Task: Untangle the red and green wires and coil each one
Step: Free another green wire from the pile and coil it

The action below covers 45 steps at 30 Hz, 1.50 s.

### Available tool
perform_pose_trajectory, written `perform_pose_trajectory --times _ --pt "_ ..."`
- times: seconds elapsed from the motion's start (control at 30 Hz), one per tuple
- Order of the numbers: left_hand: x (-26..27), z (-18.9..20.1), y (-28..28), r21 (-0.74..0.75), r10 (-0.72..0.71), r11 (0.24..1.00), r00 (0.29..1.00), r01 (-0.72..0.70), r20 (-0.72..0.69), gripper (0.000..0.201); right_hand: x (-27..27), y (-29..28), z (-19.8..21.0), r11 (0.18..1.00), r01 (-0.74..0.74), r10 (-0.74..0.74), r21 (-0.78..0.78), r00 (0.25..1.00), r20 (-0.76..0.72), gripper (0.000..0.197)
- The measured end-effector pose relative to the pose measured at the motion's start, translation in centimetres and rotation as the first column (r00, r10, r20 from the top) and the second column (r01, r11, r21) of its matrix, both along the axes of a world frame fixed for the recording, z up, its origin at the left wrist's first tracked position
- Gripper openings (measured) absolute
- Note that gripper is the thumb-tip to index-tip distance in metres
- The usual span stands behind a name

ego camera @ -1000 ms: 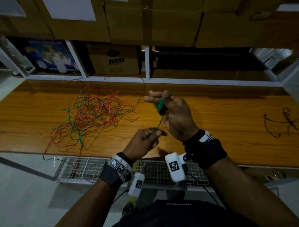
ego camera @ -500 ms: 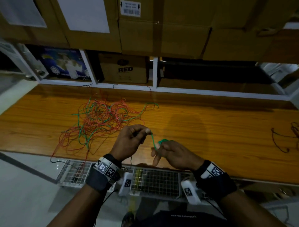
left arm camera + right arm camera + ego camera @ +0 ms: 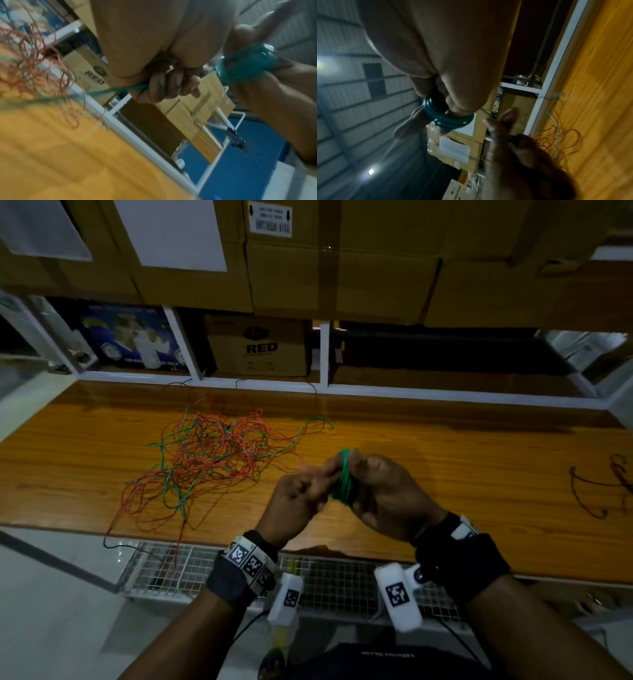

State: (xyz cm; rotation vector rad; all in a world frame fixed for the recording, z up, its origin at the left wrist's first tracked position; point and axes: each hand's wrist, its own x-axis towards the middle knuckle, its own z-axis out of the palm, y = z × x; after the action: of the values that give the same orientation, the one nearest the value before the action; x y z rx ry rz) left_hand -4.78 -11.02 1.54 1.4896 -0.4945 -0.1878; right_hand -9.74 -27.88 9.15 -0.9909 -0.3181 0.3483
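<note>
A loose tangle of red and green wires [image 3: 212,460] lies on the wooden table [image 3: 462,474], left of my hands. Several turns of green wire form a small coil [image 3: 344,479] wound round the fingers of my right hand [image 3: 363,474], which holds it above the table. My left hand [image 3: 317,486] is right against the coil and pinches the green strand [image 3: 120,88] that runs back to the tangle [image 3: 34,60]. The right wrist view shows the coil [image 3: 447,117] looped round the fingers, with the left hand [image 3: 510,135] beside it.
A short dark wire piece [image 3: 596,491] lies at the table's right end. Cardboard boxes, one marked RED [image 3: 260,347], fill the white-framed shelf behind the table. A wire mesh tray [image 3: 329,580] hangs below the front edge, with wire ends dangling near it.
Both hands have risen from near the front edge and closed together. The left hand has brought the green strand up to the coil on the right hand.
</note>
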Motion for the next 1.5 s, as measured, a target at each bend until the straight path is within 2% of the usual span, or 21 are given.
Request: perform_pose_trajectory --times 0.13,0.2,0.23,0.27,0.3,0.37,0.4,0.47,0.6,0.7,0.83,1.0,1.07,1.13,1.27,1.3,1.33,1.4,1.43,1.47,1.5 --pt "-0.9 -1.1 -0.2 0.107 -0.029 0.994 0.997 0.037 -0.075 0.028 2.2 -1.6 1.1 0.912 0.343 -0.342 0.227 0.939 -0.043 0.042" --pt "-1.0 -1.4 0.2 0.167 -0.011 0.986 0.999 0.019 -0.047 0.026 3.3 -2.8 0.8 0.804 0.592 -0.595 0.059 0.798 0.097 0.043" --pt "-1.1 -1.4 0.4 0.207 -0.008 0.978 1.000 0.010 -0.013 0.024 3.7 -3.3 0.4 0.678 0.721 -0.685 -0.140 0.690 0.235 0.041" --pt "-1.3 -1.4 0.6 0.248 -0.013 0.969 1.000 0.007 0.021 0.023 4.0 -3.7 -0.4 0.464 0.811 -0.704 -0.356 0.582 0.407 0.039" --pt "-1.4 -1.2 0.7 0.276 -0.020 0.961 0.999 0.009 0.038 0.023 4.2 -4.0 -1.5 0.242 0.821 -0.633 -0.518 0.538 0.557 0.037" --pt "-1.3 -0.6 0.9 0.313 0.001 0.950 0.997 -0.025 0.075 0.020 3.9 -4.3 -4.0 -0.022 0.714 -0.350 -0.700 0.650 0.674 0.043" --pt "-1.2 -0.1 1.2 0.332 0.021 0.942 0.994 -0.057 0.111 0.019 3.5 -4.5 -5.4 -0.053 0.659 -0.224 -0.750 0.724 0.652 0.046" --pt "-0.4 0.7 2.1 0.377 0.047 0.919 0.980 -0.118 0.191 0.020 2.5 -4.4 -7.1 0.020 0.543 -0.115 -0.840 0.836 0.537 0.043" --pt "1.3 1.5 3.5 0.388 0.082 0.900 0.952 -0.197 0.294 0.034 0.7 -3.0 -7.9 0.369 0.195 -0.021 -0.909 0.979 0.202 0.047" --pt "2.0 2.5 3.0 0.337 0.068 0.923 0.940 -0.187 0.336 0.022 -0.4 -1.5 -7.1 0.656 -0.064 0.109 -0.752 0.994 0.010 0.050" --pt "2.8 2.6 1.9 0.262 0.095 0.949 0.953 -0.174 0.289 0.017 -1.2 0.3 -5.4 0.872 -0.198 0.201 -0.447 0.979 -0.040 0.046" --pt "1.9 1.4 0.5 0.145 0.059 0.986 0.987 -0.081 0.148 0.016 -0.8 1.1 -2.0 0.995 -0.058 0.055 -0.077 0.998 -0.040 0.043" --pt "0.9 0.9 -0.2 0.116 0.049 0.992 0.998 -0.055 0.051 0.040 -0.3 0.8 -0.5 0.992 0.024 -0.013 0.125 0.996 -0.088 0.041" --pt "0.0 0.0 -0.8 0.085 0.023 0.996 1.000 -0.023 0.001 0.046 0.4 0.5 0.2 0.960 0.116 -0.087 0.256 0.989 -0.122 0.041" --pt "-1.1 -0.9 -0.6 0.089 -0.003 0.996 0.998 0.008 -0.057 0.022 2.4 -0.6 0.4 0.893 0.413 -0.411 0.179 0.910 -0.051 0.038" --pt "-1.2 -1.2 -0.3 0.111 0.000 0.994 0.998 0.007 -0.060 0.022 2.9 -1.1 0.2 0.852 0.523 -0.524 0.036 0.850 0.051 0.038" --pt "-1.3 -1.2 0.0 0.134 -0.007 0.991 0.999 0.013 -0.047 0.022 3.3 -1.6 -0.2 0.739 0.652 -0.620 -0.171 0.757 0.207 0.038" --pt "-1.3 -0.9 0.8 0.187 -0.008 0.982 1.000 0.010 -0.014 0.021 3.8 -2.5 -1.2 0.287 0.808 -0.578 -0.514 0.574 0.580 0.033" --pt "-1.2 -0.7 1.4 0.208 0.005 0.978 1.000 -0.005 0.000 0.020 3.6 -2.7 -1.5 0.101 0.789 -0.453 -0.606 0.579 0.678 0.030" --pt "-1.0 -0.5 2.0 0.224 0.021 0.974 0.999 -0.027 0.029 0.020 3.2 -2.7 -1.8 -0.011 0.725 -0.333 -0.689 0.647 0.686 0.029" --pt "-0.8 -0.1 2.7 0.239 0.037 0.970 0.997 -0.052 0.065 0.020 2.7 -2.6 -2.2 -0.052 0.637 -0.242 -0.769 0.739 0.629 0.027"
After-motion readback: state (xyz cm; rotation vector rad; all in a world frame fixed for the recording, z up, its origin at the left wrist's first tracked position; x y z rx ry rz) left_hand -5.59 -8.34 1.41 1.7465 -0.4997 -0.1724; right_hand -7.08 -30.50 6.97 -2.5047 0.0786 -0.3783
